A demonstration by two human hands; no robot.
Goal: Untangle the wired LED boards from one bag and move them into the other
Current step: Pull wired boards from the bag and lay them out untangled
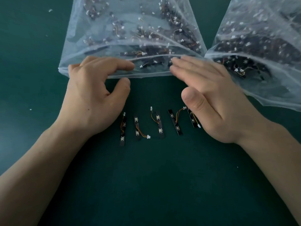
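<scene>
Five slim black LED boards (160,126) | left hand (91,101) fingers (117,65) pinch filmy clear bag (130,30) | right hand (216,101) fingers (192,67) straight

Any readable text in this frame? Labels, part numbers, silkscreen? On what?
No text can be read.
LED boards on the table: any print on them is too small to read.
left bag: clear plastic, no print visible.
right bag: clear plastic, no print visible.
</scene>
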